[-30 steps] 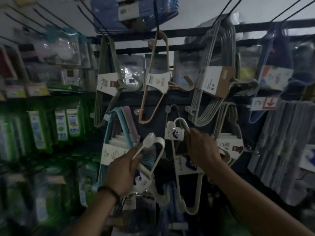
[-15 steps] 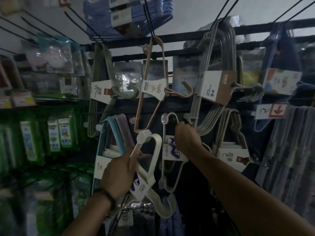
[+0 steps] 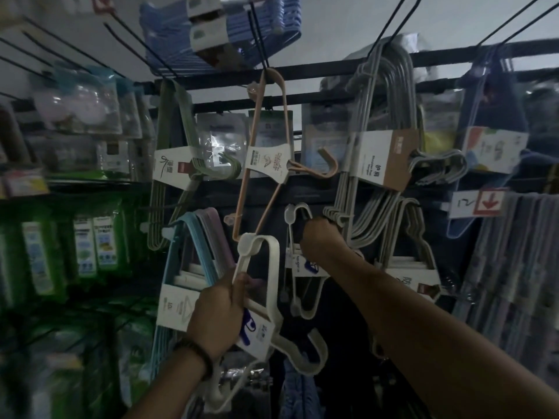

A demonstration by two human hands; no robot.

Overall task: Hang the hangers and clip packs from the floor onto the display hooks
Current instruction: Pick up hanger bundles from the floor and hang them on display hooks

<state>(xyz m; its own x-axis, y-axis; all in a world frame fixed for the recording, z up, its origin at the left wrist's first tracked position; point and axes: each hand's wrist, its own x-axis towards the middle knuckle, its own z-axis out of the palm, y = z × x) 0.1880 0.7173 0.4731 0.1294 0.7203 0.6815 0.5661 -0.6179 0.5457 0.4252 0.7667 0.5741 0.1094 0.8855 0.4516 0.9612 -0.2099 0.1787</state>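
— Hands first: what is each one doing?

— Left hand (image 3: 222, 309), lower centre of the frame, is wrapped shut around a white hanger pack (image 3: 260, 285) at its shoulder, just above the paper label. The pack is tilted with one end up, likely so it can be slipped over a hook next.

— And the other?

— Right hand (image 3: 320, 240), at centre, is fisted around the top of a second white hanger pack (image 3: 298, 267), right where the pack meets the display hook (image 3: 302, 219). The hook itself is mostly hidden by the knuckles, so I cannot tell whether the pack is fully on.

— Why grip so high?

— My guess: holding at the top lets the hand steer the opening onto the prong while the rest dangles free.

— What surrounds them?

— Peach hanger (image 3: 266, 152) hangs above, grey hanger bundle (image 3: 378, 152) to the upper right, pastel hanger pack (image 3: 193, 267) just left of the left hand. It is crowded, so snagging a neighbour seems the main risk.

— Progress?

— One pack looks nearly hung; the other waits.
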